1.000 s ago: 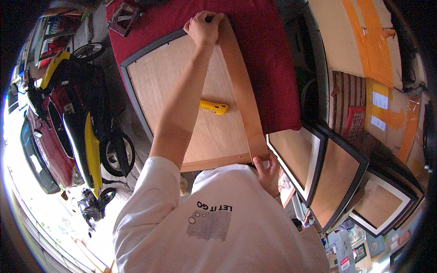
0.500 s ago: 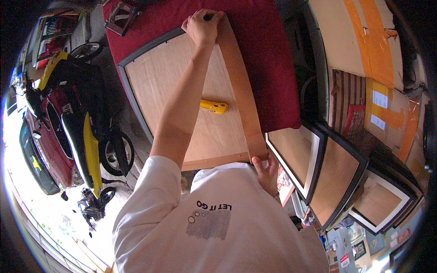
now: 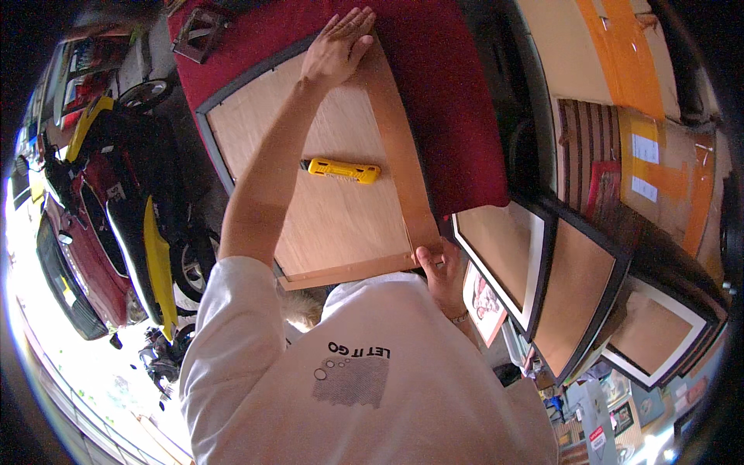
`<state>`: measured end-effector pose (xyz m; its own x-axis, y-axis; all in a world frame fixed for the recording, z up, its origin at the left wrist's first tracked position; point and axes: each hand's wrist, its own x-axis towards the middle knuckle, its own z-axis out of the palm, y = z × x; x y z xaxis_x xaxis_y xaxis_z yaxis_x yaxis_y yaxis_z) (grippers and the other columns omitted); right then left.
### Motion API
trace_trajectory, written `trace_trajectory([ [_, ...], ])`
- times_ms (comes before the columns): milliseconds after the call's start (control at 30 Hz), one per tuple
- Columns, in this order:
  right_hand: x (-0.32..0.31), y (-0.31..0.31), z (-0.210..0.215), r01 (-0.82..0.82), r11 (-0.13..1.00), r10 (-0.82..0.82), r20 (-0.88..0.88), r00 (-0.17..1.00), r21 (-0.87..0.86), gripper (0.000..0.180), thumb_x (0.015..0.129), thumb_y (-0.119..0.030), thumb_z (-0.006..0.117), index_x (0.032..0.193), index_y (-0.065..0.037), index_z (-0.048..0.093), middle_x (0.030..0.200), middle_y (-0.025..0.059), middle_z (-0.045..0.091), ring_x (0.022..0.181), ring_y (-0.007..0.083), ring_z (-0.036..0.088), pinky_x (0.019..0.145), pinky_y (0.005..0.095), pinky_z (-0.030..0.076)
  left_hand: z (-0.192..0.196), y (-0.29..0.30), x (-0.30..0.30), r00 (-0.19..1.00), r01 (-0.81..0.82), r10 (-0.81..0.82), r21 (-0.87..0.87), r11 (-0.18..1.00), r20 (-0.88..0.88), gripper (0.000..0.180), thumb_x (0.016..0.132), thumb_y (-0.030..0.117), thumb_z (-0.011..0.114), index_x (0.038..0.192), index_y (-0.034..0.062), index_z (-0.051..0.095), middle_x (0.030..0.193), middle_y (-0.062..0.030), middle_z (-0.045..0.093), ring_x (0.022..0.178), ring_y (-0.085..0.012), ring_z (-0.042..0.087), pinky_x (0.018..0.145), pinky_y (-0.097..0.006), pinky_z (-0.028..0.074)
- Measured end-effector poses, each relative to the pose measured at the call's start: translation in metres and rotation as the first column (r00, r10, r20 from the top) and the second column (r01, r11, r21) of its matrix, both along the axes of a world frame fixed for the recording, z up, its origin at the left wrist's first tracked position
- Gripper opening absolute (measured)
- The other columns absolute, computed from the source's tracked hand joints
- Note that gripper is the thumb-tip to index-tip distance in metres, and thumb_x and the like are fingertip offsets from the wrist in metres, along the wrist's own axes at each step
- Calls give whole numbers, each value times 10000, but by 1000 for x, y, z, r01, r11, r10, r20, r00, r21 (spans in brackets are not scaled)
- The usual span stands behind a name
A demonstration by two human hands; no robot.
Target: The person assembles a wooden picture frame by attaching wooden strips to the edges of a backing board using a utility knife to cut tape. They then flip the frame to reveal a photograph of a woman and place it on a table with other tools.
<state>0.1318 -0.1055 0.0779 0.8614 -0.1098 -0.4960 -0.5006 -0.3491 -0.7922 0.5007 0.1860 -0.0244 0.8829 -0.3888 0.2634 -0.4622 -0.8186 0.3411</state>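
Note:
A picture frame (image 3: 332, 277) lies back side up, its plywood backing board (image 3: 341, 217) facing me. A wide strip of brown tape (image 3: 397, 147) runs along its right side, and brown tape also covers the near edge. My left hand (image 3: 339, 50) lies flat, fingers stretched out, over the far end of the strip at the far right corner. At the near right corner my right hand (image 3: 442, 271) is closed on the near end of the tape, thumb towards me; its other fingers are partly hidden. A yellow box cutter (image 3: 343, 170) rests on the board between my arms.
Dark red cloth (image 3: 457, 116) covers the work surface. A small dark frame (image 3: 200, 35) sits at its far left. Several framed pieces (image 3: 577, 294) lean at the right, below taped cardboard boxes (image 3: 659, 167). A yellow and black motorbike (image 3: 139, 225) stands at the left.
My left hand has gone from pinching the tape's far end to lying flat on it. The left arm has shifted left, uncovering more of the box cutter. My right hand remains at the near corner.

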Motion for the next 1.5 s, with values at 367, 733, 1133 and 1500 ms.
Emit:
trace_trajectory([
  [367,-27,-23,72,-128,951,116,-59,992,-283,289,900,-275,758,841,-29,617,819,113,617,791,267,551,765,430,447,6,-2,7,994,15,-12,27,1000,-105,543,1082,334,247,1536,75,397,1585,-154,396,1479,-324,347,1225,-471,239],
  [733,-126,-55,-13,-52,949,-21,-228,973,-312,407,913,-410,725,890,-17,625,833,158,643,863,334,555,794,476,448,-11,8,9,1000,10,-9,68,998,-27,529,1096,324,233,1545,95,392,1603,-106,383,1493,-286,329,1233,-438,224],
  [1133,-127,-51,-31,-41,937,-33,-207,978,-346,435,926,-446,699,861,-24,613,808,144,618,843,328,543,785,475,433,-4,4,8,999,5,-4,34,999,-38,532,1101,346,226,1532,103,425,1597,-111,392,1501,-276,315,1250,-421,198],
  [1500,-130,-51,-26,-1,942,-49,-140,989,-335,422,922,-413,711,838,-13,608,762,139,608,810,332,545,754,470,443,0,4,5,1000,9,-9,3,1000,-12,511,1103,336,270,1508,91,461,1575,-124,427,1489,-284,340,1239,-420,225],
])
